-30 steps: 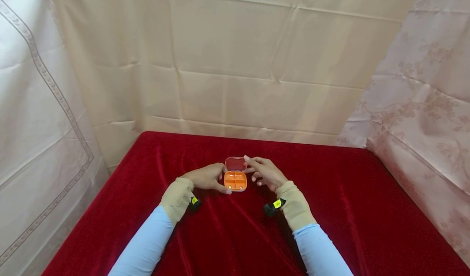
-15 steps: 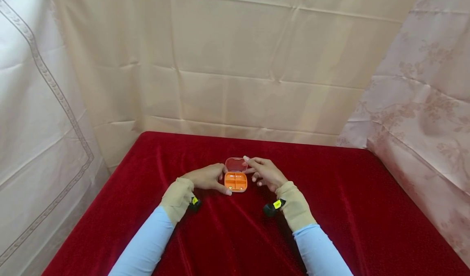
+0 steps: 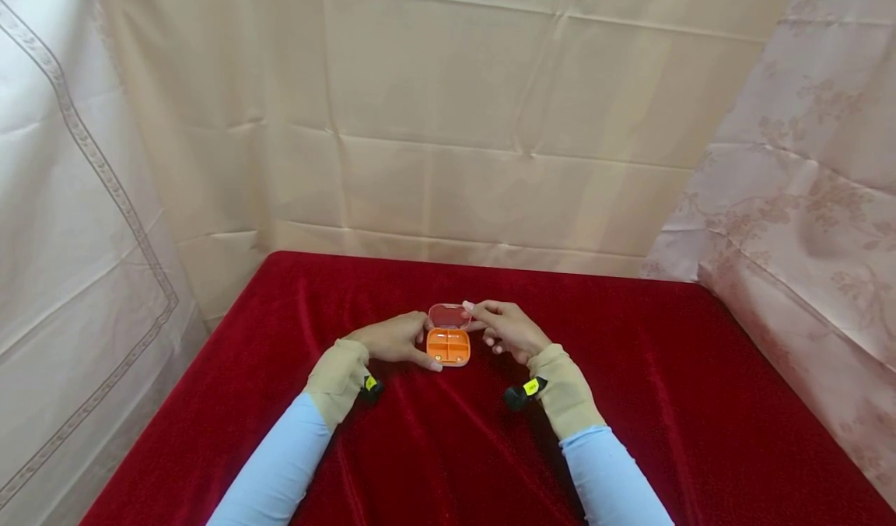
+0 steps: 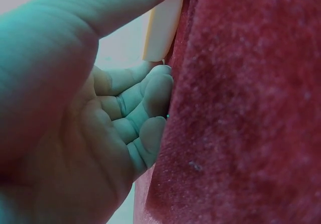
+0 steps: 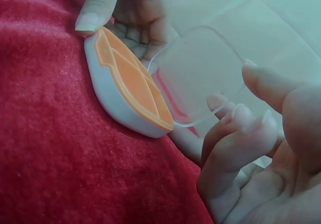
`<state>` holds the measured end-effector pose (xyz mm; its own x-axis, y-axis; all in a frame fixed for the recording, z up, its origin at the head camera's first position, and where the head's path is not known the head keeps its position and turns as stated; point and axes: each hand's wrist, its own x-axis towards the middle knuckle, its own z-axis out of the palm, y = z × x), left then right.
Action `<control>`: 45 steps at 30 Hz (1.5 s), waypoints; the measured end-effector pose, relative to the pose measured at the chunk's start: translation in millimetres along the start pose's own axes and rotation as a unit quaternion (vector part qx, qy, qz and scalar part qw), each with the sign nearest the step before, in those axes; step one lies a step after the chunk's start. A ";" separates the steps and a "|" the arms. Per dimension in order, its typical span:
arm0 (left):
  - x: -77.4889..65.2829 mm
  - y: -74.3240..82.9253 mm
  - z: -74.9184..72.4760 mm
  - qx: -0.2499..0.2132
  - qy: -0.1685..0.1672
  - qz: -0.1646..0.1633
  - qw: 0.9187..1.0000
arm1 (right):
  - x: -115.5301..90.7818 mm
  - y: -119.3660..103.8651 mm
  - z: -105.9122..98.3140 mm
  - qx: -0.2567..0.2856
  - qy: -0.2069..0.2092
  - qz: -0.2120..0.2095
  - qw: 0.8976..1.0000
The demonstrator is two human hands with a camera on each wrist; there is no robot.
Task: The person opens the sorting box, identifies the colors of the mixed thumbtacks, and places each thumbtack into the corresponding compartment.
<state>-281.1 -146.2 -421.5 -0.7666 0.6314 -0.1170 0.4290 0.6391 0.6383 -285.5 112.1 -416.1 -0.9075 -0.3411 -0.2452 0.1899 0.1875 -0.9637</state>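
A small pill box with an orange divided tray (image 3: 449, 347) and a white outer shell (image 5: 120, 114) rests on the red cloth, its clear lid (image 3: 449, 315) raised at the far side. My left hand (image 3: 393, 338) grips the box from the left, thumb at the near corner and fingers at the far side. In the left wrist view only a pale edge of the box (image 4: 163, 28) shows past the thumb. With thumb and fingers, my right hand (image 3: 509, 330) pinches the right edge of the lid. The right wrist view shows fingertips (image 5: 218, 103) behind the clear plastic.
Red velvet cloth (image 3: 630, 401) covers the table around both forearms. A beige curtain (image 3: 448, 121) hangs behind the table's far edge. Patterned pale cloths hang at the left (image 3: 56, 199) and right (image 3: 826, 160).
The lid's top edge and the right fingertips sit slightly lower in the head view than before. My left hand keeps its place on the box.
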 end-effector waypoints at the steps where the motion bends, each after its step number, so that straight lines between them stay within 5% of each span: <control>1: -0.2 0.2 0.0 0.000 0.000 -0.001 1.000 | 0.0 0.0 -0.4 -0.003 -0.001 -0.002 1.000; 45: 0.1 -0.6 0.2 0.022 -0.003 0.001 1.000 | 2.6 10.5 -15.2 -0.105 -0.056 -0.083 0.989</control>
<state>-281.4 -146.4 -422.1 -0.7625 0.6356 -0.1210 0.4511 0.6562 0.6049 -291.5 127.2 -425.2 -0.8701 -0.4811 -0.1073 -0.0510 0.3044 -0.9512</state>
